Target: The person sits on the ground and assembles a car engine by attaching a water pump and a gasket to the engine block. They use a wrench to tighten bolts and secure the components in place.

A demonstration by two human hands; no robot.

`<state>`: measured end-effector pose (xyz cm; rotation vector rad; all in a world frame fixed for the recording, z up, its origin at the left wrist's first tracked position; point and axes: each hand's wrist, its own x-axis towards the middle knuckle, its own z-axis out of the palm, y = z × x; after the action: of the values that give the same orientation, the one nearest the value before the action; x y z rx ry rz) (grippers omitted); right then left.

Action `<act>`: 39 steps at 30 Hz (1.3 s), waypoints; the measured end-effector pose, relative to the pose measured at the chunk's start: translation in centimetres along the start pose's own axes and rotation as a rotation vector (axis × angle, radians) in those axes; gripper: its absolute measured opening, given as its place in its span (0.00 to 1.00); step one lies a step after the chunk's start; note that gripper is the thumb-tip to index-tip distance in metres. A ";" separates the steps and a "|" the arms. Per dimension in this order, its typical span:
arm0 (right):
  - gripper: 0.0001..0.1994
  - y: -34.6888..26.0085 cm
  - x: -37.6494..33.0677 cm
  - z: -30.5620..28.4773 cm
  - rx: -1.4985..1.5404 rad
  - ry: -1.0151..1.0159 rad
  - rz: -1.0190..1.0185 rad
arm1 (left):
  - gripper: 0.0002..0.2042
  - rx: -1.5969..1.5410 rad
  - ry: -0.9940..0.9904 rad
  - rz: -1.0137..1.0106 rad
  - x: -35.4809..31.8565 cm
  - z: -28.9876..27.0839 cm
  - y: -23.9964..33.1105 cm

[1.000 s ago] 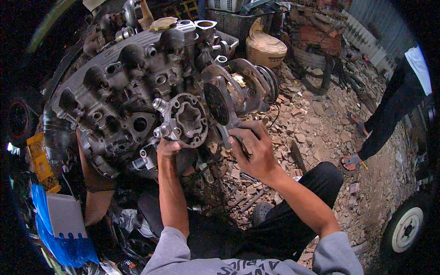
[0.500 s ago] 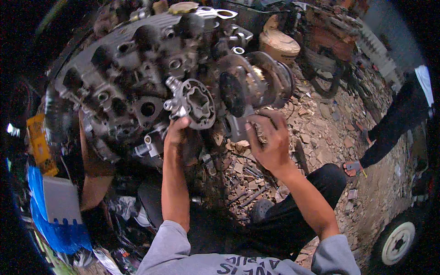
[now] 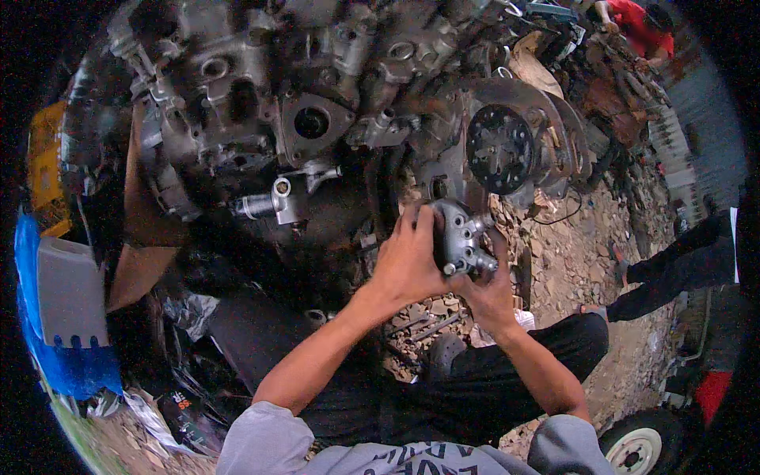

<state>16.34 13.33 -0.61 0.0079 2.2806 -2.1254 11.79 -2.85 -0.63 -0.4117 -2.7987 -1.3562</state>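
Observation:
Both hands hold a silver-grey metal pump housing [image 3: 461, 237] with short pipe stubs and several round holes. My left hand [image 3: 408, 257] grips its left side, fingers wrapped over the far edge. From the right and below, my right hand [image 3: 489, 289] closes round the stub side. Just beyond the housing stands a large greasy engine [image 3: 237, 103], with a dark round perforated disc [image 3: 500, 150] at its right end. A bright metal elbow fitting [image 3: 281, 202] is at the engine's near side, left of my hands.
Rubble [image 3: 554, 249] covers the ground, with several rod-like metal pieces between my legs. A cardboard box [image 3: 142, 273] and blue plastic sheet [image 3: 79, 368] are on the left. Another person's legs [image 3: 673, 277] are at right; a red-shirted person [image 3: 645, 32] is farther off. A wheel [image 3: 633, 451] lies lower right.
The pump housing has moved right and nearer to me, turned so its ported side shows instead of its lobed opening. My right hand, free before, now holds it too. The view has shifted.

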 end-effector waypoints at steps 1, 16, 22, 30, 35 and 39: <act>0.45 0.8 0.1 -0.2 -0.067 0.032 0.040 | 0.41 0.045 -0.021 -0.066 -0.5 0.5 0.2; 0.27 1.0 -2.0 -7.1 0.240 0.306 0.281 | 0.27 -0.393 0.281 0.062 7.7 1.5 0.1; 0.24 3.7 -2.4 -7.7 0.214 0.333 0.327 | 0.19 -0.322 0.557 0.258 9.6 3.3 2.1; 0.26 5.0 -4.1 -9.0 0.083 0.338 0.338 | 0.15 -0.335 0.665 0.269 9.9 4.4 1.9; 0.26 5.1 -4.8 -8.7 0.148 0.341 0.319 | 0.13 -0.361 0.697 0.246 9.9 4.6 2.4; 0.28 5.1 -5.0 -8.9 0.102 0.327 0.328 | 0.13 -0.372 0.662 0.218 9.9 4.5 2.6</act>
<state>21.31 22.63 -5.01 0.7284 2.1254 -2.1842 3.32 4.44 -0.23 -0.2028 -1.9275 -1.5905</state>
